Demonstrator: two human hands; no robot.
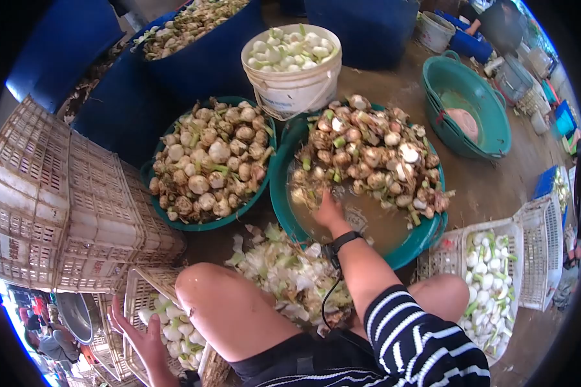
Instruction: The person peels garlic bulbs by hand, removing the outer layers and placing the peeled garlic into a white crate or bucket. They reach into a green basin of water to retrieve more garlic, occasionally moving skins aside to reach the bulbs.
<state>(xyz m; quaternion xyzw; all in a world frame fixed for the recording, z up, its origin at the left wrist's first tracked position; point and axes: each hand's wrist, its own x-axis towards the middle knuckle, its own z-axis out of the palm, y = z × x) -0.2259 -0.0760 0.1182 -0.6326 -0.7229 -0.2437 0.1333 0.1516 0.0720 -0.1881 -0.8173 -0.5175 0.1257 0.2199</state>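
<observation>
In the middle, reaches with the right hand [330,211] to unpeeled bulbs [368,155] in the green tub [279,198], cannot tell whether grasping any; at near left, holds the left hand [139,338] open near peeled bulbs [179,333].

Stacked green basins [455,80], gray metal bowl [79,316]

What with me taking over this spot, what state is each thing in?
Water tub: brown water, partly heaped with bulbs.
Left tub: heaped, bulbs dirty.
White bucket: upright, uncovered, full.
Green tubs: nested, uncovered.
Right crate: uncovered, filled with cleaned bulbs.
Left crates: stacked.
Peelings: loose heap.
Right hand: in water tub, grip unclear.
Left hand: open, empty.
</observation>
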